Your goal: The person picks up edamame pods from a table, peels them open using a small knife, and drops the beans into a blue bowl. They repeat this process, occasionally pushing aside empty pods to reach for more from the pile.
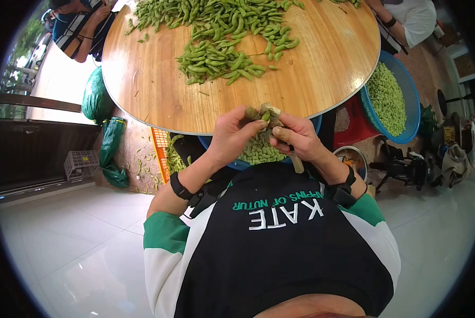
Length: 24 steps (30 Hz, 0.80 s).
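Note:
Over the table's near edge, my left hand (pixel 232 135) pinches a green soybean pod (pixel 266 116) between thumb and fingers. Close against it, my right hand (pixel 298 138) is closed around a small tool with a pale, flat handle (pixel 297 163); the tool's working end is hidden. Brownish coverings wrap some fingertips of both hands. Directly beneath them, a blue basin (pixel 239 164) holds shelled light-green beans (pixel 261 148), partly hidden by my hands and shirt. Beyond my hands, a heap of green pods (pixel 211 61) lies on the round wooden table (pixel 152 98).
At right, a large blue basin (pixel 411 100) of shelled beans sits by a red stool (pixel 357 124). An orange crate (pixel 159 153) with pods stands at lower left, near green sacks (pixel 95 98) and scattered pods. Two other people (pixel 412 21) sit at the table's far sides.

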Motion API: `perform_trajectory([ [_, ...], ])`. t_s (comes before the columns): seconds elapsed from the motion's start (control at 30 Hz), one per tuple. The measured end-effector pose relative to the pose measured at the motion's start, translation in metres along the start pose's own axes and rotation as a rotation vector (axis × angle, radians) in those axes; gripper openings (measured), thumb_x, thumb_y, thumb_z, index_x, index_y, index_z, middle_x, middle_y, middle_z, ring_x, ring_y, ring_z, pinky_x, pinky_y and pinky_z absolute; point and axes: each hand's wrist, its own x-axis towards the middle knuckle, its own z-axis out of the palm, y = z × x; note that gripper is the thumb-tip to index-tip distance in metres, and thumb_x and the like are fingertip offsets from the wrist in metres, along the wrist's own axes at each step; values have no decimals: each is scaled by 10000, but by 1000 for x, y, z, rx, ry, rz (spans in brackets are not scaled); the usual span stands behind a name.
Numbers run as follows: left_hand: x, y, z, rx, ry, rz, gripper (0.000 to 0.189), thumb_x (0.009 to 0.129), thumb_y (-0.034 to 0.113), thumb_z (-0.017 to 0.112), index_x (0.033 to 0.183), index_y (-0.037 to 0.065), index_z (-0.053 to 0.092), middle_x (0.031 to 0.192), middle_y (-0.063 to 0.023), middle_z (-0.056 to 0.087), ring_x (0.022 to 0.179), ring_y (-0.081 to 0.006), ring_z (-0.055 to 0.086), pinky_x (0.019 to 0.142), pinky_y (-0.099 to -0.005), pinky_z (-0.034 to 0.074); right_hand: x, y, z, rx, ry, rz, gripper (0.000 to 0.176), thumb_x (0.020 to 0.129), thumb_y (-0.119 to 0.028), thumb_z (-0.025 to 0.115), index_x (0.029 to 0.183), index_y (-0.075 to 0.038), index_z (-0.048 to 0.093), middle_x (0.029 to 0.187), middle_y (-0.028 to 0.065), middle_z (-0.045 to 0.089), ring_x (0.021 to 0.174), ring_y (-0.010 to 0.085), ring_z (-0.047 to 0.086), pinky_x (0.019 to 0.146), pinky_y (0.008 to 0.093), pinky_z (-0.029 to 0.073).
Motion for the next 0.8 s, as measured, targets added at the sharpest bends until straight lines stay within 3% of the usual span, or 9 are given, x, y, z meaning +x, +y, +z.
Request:
perform_trajectory([
  [0.13,-1,-4,-1,-22,7,37,128,864,40,633,972,-19,599,802,-2,624,692,-41,534,605,-200,436,1,-1,8,-154,62,-71,311,958,-125,503,1247,-14,521,762,1,567,494,30,389,436,171,300],
  [0.23,2,0,-9,-119,-31,-83,109,874,47,617,967,-8,599,789,-21,629,650,-56,530,556,-204,416,3,-2,8,-180,102,-82,305,951,-97,499,1242,-13,534,756,2,569,492,29,402,438,174,302],
  [0.3,5,0,-16,-478,-172,-262,77,882,55,598,944,10,597,772,-40,627,589,-68,513,489,-207,370,4,-6,4,24,-14,-39,321,941,-65,496,1258,-17,526,751,2,571,479,23,389,439,166,294],
  [0.43,8,1,-15,-688,-264,-364,53,880,59,593,919,24,592,745,-45,615,549,-67,494,447,-196,322,7,-9,-7,-22,-166,-20,386,915,-8,507,1301,-15,495,827,34,613,550,62,486,491,195,395],
  [0.5,10,-6,-15,-720,-197,-429,51,882,64,589,915,25,588,732,-35,603,543,-61,494,448,-189,343,17,-1,-6,-958,-91,-661,452,885,33,534,1330,-8,464,937,66,640,710,128,585,624,255,491],
  [0.53,10,-7,-14,-721,-197,-430,51,882,64,589,915,25,588,732,-35,603,543,-61,494,448,-189,343,15,0,-11,-1057,-102,-681,458,862,65,543,1312,21,468,1059,96,613,830,150,608,720,291,505],
  [0.57,10,-6,-14,-579,-181,-364,53,887,71,585,910,23,584,728,-29,597,547,-59,498,453,-190,356,13,1,-10,-1057,-103,-680,458,862,65,543,1312,21,468,1059,96,613,830,150,608,720,291,505],
  [0.63,9,-5,-11,-438,-161,-299,58,892,78,580,905,22,580,724,-23,592,550,-57,502,457,-191,369,7,2,-5,-725,2,-365,477,859,43,577,1321,13,460,1058,101,611,824,129,603,704,273,497],
  [0.8,5,0,-5,-126,-117,-199,97,901,97,574,947,11,577,731,-7,587,570,-52,515,492,-187,395,9,10,0,-750,147,-391,410,850,-31,633,1239,4,508,881,56,623,761,105,593,659,257,480],
])
